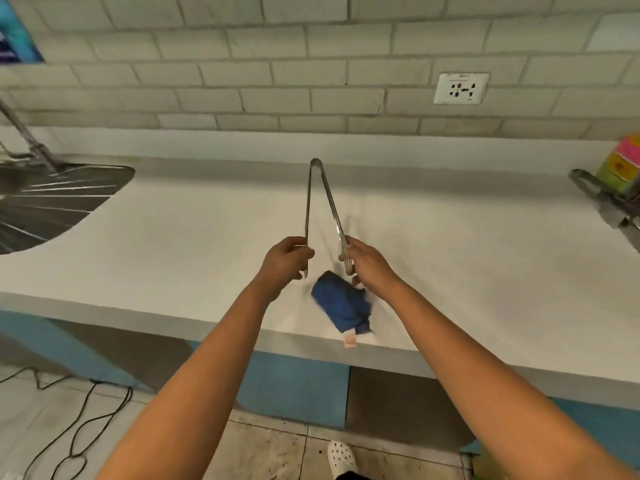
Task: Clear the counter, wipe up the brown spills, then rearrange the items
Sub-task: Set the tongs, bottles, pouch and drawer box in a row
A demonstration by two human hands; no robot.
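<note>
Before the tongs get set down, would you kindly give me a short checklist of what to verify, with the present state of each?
1. Left hand has a grip on one arm of the tongs: ok.
2. Right hand has a grip on the other arm: ok.
3. Tongs' arms spread apart, hinge end pointing toward the wall: ok.
4. Counter free of brown spills where visible: ok.
5. Blue cloth safely placed: not ok, it lies at the front edge with its tag hanging over.
6. Tongs touching the counter or held above it: cannot tell.
</note>
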